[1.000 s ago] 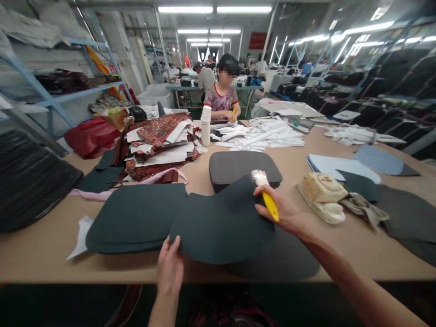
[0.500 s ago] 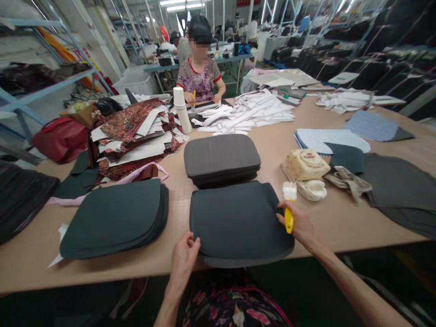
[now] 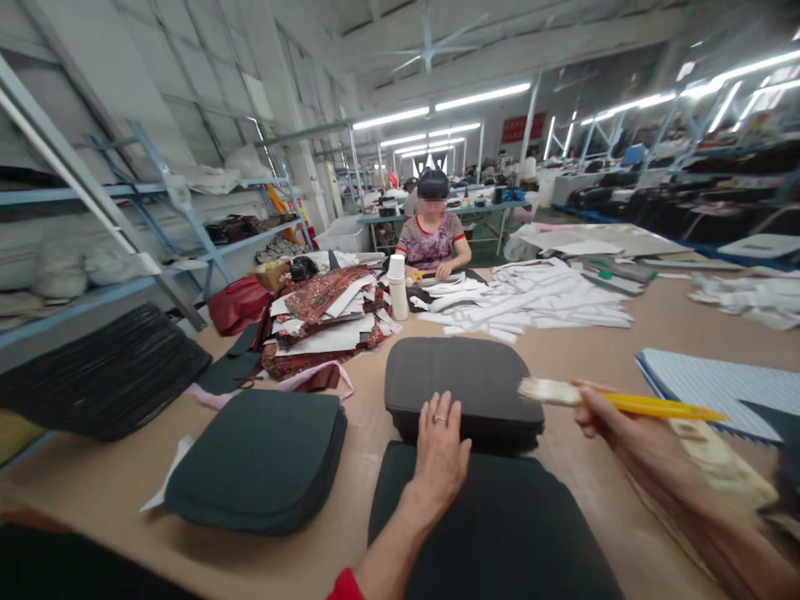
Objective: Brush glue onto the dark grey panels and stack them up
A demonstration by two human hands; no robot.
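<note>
My left hand (image 3: 441, 446) lies with outstretched fingers on the near edge of a stack of grey rounded panels (image 3: 459, 375). It holds nothing, and a ring shows on one finger. Below it, close to me, a dark green panel (image 3: 493, 517) lies partly under my left forearm. My right hand (image 3: 618, 429) is closed around a brush (image 3: 656, 407) with a yellow handle. The whitish bristles point left, over or beside the right end of the grey stack; whether they touch it I cannot tell. A second stack of dark green panels (image 3: 256, 458) sits to the left.
A cream-coloured container (image 3: 725, 462) is partly hidden behind my right hand. Striped sheets (image 3: 706, 387) lie at right. Farther back are white strips (image 3: 531, 296), a white bottle (image 3: 397, 292) and patterned pieces (image 3: 325, 317). Across the table sits a person (image 3: 431, 237). A black pile (image 3: 100, 371) stands far left.
My left hand has moved from the green panel's left edge forward onto the grey stack. My right hand has left the green panel's edge, and the brush has turned sideways. My view has tilted up.
</note>
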